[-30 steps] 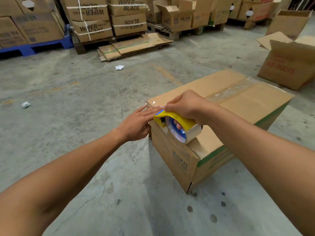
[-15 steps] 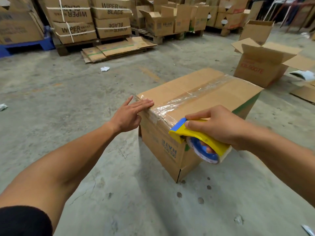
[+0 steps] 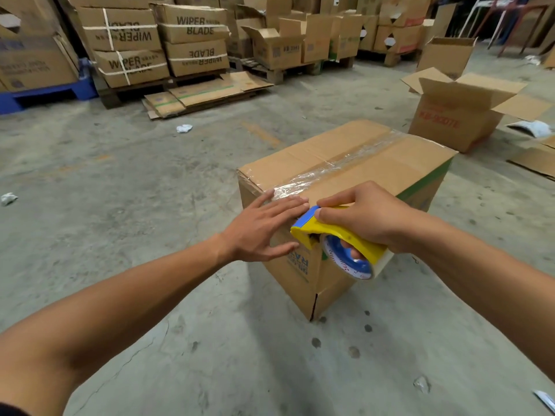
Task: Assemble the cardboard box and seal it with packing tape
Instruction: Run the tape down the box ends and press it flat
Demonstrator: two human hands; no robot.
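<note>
A closed cardboard box point(image 3: 387, 169) stands on the concrete floor in front of me. A strip of clear packing tape point(image 3: 345, 163) runs along its top seam and over the near edge. My left hand point(image 3: 264, 228) lies flat, fingers spread, against the near upper corner and end face of the box. My right hand point(image 3: 369, 216) grips a yellow tape dispenser point(image 3: 336, 232) with a blue blade guard and a blue-cored tape roll. The dispenser sits at the near end face, just below the top edge, beside my left fingertips.
An open cardboard box point(image 3: 453, 115) with red print stands to the right, flat cardboard point(image 3: 537, 157) beyond it. Flattened boxes point(image 3: 204, 93) lie ahead by pallets stacked with "WIPER BLADE" cartons point(image 3: 192, 40). Crumpled paper scraps point(image 3: 183, 128) dot the floor.
My right hand drew the dispenser off the top and down over the near edge. My left hand slid from the top corner down onto the end face beside the dispenser.
</note>
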